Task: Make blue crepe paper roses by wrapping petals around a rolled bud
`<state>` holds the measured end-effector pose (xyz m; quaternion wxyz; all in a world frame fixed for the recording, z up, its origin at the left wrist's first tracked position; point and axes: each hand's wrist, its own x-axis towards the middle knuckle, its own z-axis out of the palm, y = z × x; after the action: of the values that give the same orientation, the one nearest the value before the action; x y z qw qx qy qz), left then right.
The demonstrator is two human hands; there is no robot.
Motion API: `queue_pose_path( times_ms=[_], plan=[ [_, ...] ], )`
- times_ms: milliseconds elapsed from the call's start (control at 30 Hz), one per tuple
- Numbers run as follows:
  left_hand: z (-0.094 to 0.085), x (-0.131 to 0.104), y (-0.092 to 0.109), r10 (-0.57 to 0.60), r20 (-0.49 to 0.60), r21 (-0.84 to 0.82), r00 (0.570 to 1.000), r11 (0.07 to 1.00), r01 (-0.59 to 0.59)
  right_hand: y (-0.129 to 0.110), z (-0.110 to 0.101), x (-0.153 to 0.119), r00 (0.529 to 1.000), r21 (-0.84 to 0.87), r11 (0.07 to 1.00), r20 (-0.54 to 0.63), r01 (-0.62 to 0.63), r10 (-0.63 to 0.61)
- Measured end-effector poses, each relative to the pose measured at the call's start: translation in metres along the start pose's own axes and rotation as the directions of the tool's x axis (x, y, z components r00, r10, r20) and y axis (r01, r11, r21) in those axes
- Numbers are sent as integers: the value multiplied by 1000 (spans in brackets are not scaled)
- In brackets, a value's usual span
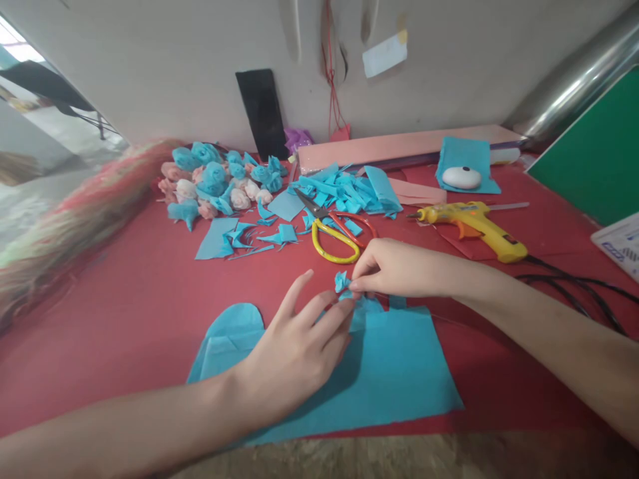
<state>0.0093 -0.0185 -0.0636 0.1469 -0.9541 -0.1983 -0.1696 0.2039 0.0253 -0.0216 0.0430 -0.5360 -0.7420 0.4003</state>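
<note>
Between the thumb and fingertips of my right hand [394, 266] is a small crumpled piece of blue crepe paper [342, 282], bunched like a little flower. My left hand [304, 339] meets it from the left, its curled fingertips closed at the lower part of the same paper and one finger raised. The left thumb is hidden. Below both hands a large blue crepe paper sheet [399, 372] lies flat, with a rounded blue paper piece [234, 326] at its left end. Scissors [335, 241] with one yellow and one red handle lie just beyond my hands.
Behind the scissors are cut blue paper strips [344, 189]. Blue, pink and white paper roses [214, 179] are heaped at the back left. A yellow glue gun [474, 229] with a black cord lies right. A white case [462, 177] rests on folded blue paper. A phone [262, 113] leans upright.
</note>
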Motion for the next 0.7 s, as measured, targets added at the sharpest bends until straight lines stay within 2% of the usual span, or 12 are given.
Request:
queue_pose_path(
  times_ms=[267, 433, 700],
  plan=[
    [-6, 3, -1, -13, -14, -45, 1000, 999, 12, -3, -2, -3, 1000, -44, 999, -26, 1, -2],
    [-14, 7, -5, -103, 5, -176, 995, 979, 102, -3, -2, -2, 1000, -52, 999, -15, -1, 0],
    [-18, 8, -11, -98, -37, -240, 995, 967, 86, -4, -3, -2, 1000, -20, 1000, -1, -20, 20]
  ],
)
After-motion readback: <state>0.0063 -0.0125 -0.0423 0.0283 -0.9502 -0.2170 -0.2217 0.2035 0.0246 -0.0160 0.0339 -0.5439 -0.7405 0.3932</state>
